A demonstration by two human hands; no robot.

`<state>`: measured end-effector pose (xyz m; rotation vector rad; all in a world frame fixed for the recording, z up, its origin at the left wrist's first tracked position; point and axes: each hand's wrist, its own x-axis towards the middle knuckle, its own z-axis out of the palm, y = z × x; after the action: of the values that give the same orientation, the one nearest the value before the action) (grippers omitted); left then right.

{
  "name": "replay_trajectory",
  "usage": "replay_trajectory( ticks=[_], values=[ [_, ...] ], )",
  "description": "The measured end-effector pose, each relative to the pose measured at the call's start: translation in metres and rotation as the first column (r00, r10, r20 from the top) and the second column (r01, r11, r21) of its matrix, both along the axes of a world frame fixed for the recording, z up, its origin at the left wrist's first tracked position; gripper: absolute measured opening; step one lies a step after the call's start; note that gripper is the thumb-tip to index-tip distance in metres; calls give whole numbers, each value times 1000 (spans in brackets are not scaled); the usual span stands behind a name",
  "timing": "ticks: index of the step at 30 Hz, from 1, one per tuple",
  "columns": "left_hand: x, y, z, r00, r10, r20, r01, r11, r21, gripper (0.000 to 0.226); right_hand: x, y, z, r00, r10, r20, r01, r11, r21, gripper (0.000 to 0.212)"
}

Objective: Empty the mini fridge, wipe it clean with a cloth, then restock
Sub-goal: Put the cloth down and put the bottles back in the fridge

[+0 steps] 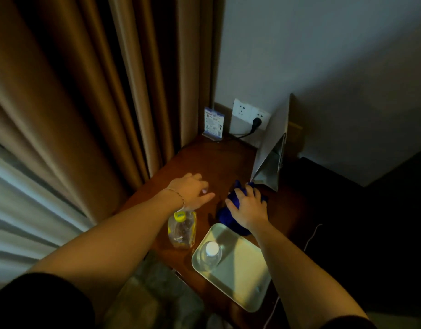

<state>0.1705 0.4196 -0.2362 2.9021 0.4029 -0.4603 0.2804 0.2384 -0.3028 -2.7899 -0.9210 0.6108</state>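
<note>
Fridge itself is nowhere in view; two bottles (181,231) stand out on the wooden top, one in a pale tray (242,281), so emptying looks done. Right hand (248,207) grips the blue cloth (225,216); left hand (193,192) hovers relaxed, holding nothing. Wiping and restocking seem left

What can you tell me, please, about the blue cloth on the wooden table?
The blue cloth is a deep blue, soft-looking fabric, bunched into a crumpled heap rather than spread flat. It lies on the wooden table, just beyond the far corner of the pale tray and near the foot of the grey open-fronted stand. The right hand lies over it, fingers curled into the folds, so part of it is hidden.
</note>
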Motion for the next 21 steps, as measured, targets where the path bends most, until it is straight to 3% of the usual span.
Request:
replay_trajectory(
  ticks=[12,17,21],
  values=[
    [-54,-12,9,999,17,-31,-17,1000,16,47,-100,-10,40,985,37,166,-56,992,110,60],
    [-72,-26,-6,998,49,-43,-49,999,7,45,-139,-12,37,981,90,173,-96,995,26,54],
    [-86,-31,-22,995,94,36,-92,995,-37,34,-156,-17,26,989,84,125,-80,996,-34,58]
  ],
)
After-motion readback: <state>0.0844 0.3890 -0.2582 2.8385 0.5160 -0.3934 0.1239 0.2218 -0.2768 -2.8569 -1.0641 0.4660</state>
